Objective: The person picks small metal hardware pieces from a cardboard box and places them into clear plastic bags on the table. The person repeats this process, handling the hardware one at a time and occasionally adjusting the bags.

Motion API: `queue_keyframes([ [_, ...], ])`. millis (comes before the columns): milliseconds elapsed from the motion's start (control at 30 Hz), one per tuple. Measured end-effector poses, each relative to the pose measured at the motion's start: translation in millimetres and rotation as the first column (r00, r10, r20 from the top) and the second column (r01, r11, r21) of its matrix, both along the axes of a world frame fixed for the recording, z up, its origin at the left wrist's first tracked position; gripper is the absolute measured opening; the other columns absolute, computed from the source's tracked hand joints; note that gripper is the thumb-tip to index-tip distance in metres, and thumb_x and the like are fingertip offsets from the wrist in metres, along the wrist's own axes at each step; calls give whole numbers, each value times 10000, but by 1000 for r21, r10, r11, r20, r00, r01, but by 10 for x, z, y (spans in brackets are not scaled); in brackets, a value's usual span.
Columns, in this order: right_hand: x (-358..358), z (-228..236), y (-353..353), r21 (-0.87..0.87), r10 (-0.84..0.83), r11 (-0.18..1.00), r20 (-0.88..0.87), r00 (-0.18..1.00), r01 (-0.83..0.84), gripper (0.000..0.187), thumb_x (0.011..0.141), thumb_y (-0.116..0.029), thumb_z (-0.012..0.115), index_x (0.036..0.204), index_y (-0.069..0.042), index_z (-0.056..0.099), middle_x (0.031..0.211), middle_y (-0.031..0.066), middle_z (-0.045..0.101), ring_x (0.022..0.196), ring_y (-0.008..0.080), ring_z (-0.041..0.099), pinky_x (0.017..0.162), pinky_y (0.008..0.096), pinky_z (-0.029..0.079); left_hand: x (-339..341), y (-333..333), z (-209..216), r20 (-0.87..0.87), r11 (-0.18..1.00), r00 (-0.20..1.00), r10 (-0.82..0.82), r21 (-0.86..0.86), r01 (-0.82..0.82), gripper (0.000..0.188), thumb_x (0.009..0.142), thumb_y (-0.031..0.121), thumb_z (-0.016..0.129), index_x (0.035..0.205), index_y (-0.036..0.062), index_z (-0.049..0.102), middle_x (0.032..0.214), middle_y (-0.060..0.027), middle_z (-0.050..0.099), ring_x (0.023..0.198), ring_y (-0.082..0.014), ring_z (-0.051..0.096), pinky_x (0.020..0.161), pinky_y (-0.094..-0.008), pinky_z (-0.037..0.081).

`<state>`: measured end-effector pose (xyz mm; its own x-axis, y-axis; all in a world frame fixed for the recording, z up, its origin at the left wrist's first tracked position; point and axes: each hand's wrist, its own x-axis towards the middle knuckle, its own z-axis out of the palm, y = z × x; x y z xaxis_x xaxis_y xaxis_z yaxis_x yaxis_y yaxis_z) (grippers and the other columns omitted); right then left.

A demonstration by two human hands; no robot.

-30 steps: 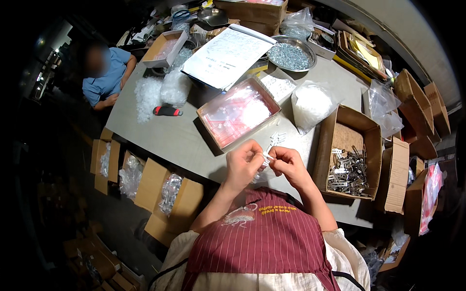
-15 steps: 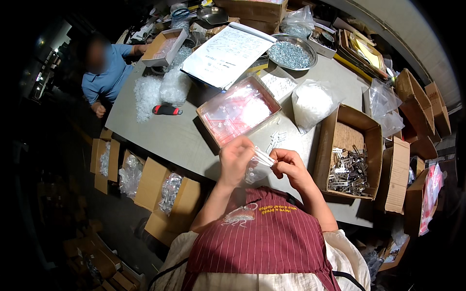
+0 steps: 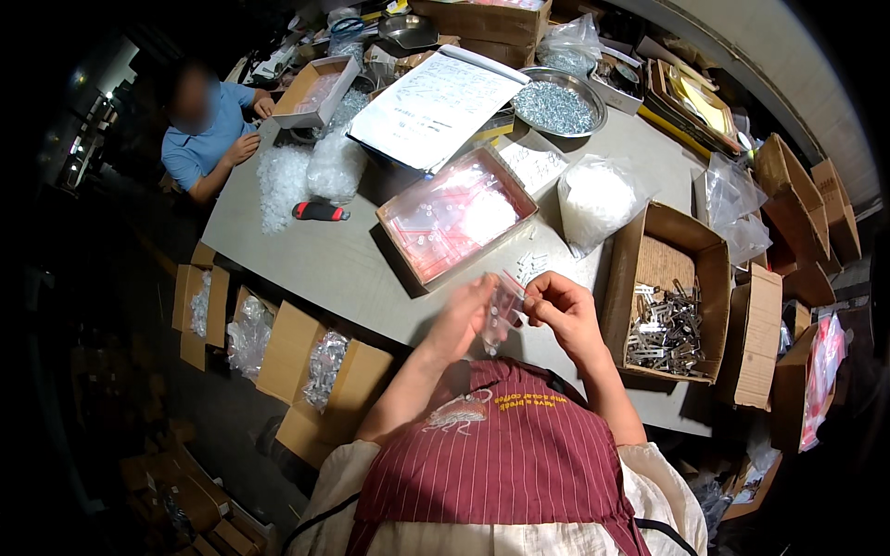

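Between my hands, above the near table edge, is a small clear zip bag with a red strip along its top and a few small pale pieces inside. My right hand pinches the bag at its upper right corner. My left hand, a little blurred, has its fingers closed on the bag's left side. Just beyond them lies an open carton of flat red-edged zip bags with some small pale pieces on top. Several small white tubes lie loose on the table to its right.
A cardboard box of metal clips stands at right, beside a bag of white pieces. Farther off are a bowl of screws, a written pad and a red-black knife. Open boxes line the left edge; a person sits far left.
The white tubes seen between my fingers no longer show there; the bag is now held more upright with its red strip at the top. The other person's hand has come onto the table edge.
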<state>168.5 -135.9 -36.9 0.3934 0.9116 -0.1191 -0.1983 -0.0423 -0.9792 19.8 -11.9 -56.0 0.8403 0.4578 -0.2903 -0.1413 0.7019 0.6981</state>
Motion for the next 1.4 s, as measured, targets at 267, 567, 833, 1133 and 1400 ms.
queue_keyframes([
  [267,54,-24,12,9,-74,997,101,992,73,190,970,-195,655,976,-5,662,834,25,660,773,88,615,642,254,491,2,-91,-43,-114,954,990,-87,277,116,341,1062,392,514,1170,73,567,788,58,532,608,-15,460,519,-167,334],
  [567,167,-115,-18,-20,-145,989,80,986,147,207,993,-218,636,1005,-13,662,843,32,662,754,87,600,635,254,486,-25,-212,24,-151,707,968,201,707,-37,404,1079,378,468,1110,-8,582,777,-5,551,636,-60,471,545,-243,391],
  [833,44,34,-16,52,0,999,109,994,-6,168,958,-172,670,986,-7,651,855,17,657,785,92,598,692,258,490,-7,-265,49,-135,551,965,223,835,-11,426,1078,403,469,1102,-10,574,683,-29,539,586,-103,527,535,-278,428],
  [1133,-12,-64,5,46,13,999,164,986,-21,161,955,-159,670,960,1,652,848,29,656,786,77,578,705,255,470,-5,-256,-56,-98,422,958,270,906,-26,379,1051,370,548,985,-3,558,666,-117,567,575,-167,586,532,-328,448],
  [1400,-46,-39,6,44,59,997,168,984,-67,176,982,-169,659,987,3,623,862,23,633,736,70,564,653,236,465,1,-244,-80,12,343,954,300,932,-120,383,1049,374,547,959,2,553,647,-125,569,569,-226,622,527,-331,448],
])
